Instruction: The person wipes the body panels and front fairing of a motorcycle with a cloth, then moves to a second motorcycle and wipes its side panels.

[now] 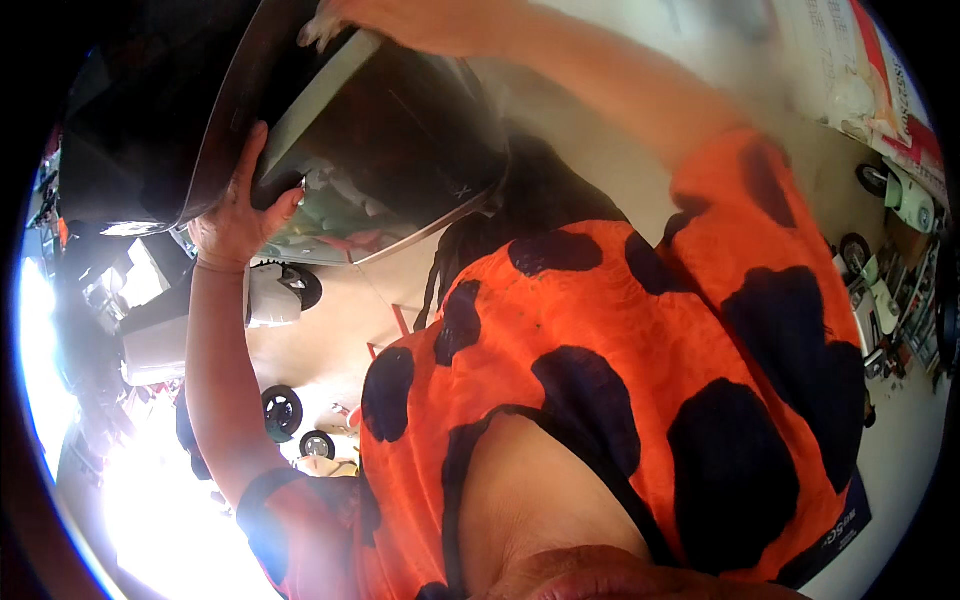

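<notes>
A large dark glossy panel (pixel 400 140) with a pale edge strip is in front of me, at the upper left. My left hand (pixel 235 215) grips its near left end, thumb on the shiny face and index finger stretched along the other side. At the panel's upper end is my right hand (pixel 410 22), its fingertips bent over the edge; the frame's top cuts part of this hand off, and the forearm is blurred. Beside the panel, to its left, a dark curved shell (pixel 150 120) lies close to my left fingers. Reflections cover the panel's face.
A white part with a black wheel (pixel 300 287) stands beyond my left forearm. Lower down are two loose-looking wheels (pixel 283 410). White scooters (pixel 908 200) and a red-and-white printed box (pixel 880 90) line the right side. Strong glare washes out the lower left.
</notes>
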A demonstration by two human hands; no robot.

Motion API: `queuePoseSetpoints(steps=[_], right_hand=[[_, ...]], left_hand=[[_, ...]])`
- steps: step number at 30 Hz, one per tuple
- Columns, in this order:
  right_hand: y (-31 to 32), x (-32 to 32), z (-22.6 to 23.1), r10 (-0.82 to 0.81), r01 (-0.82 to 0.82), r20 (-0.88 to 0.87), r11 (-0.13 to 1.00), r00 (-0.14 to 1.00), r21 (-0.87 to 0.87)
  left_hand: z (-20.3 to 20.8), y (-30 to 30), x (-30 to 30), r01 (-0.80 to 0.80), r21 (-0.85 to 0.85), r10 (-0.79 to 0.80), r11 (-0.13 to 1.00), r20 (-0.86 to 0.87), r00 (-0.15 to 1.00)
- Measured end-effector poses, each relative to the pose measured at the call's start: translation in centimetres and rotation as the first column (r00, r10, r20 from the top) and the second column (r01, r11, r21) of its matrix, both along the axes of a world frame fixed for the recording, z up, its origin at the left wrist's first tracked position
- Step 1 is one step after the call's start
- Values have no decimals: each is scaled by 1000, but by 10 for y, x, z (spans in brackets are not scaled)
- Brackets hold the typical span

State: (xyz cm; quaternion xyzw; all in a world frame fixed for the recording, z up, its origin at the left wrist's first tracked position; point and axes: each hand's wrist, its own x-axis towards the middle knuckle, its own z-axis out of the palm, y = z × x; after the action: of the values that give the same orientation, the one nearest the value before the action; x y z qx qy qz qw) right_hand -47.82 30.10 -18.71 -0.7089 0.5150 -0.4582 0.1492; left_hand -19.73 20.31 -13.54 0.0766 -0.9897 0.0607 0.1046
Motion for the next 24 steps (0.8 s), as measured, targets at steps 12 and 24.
queuePoseSetpoints(steps=[12, 24], right_hand=[[163, 115, -230, -848, 265, 498, 530, 184, 805], [202, 162, -221, -921, 246, 387, 384, 39, 890]], left_hand=[[-1, 0, 11, 37, 28, -36, 999, -27, 999], [-14, 5, 16, 29, -85, -34, 996, -64, 997]])
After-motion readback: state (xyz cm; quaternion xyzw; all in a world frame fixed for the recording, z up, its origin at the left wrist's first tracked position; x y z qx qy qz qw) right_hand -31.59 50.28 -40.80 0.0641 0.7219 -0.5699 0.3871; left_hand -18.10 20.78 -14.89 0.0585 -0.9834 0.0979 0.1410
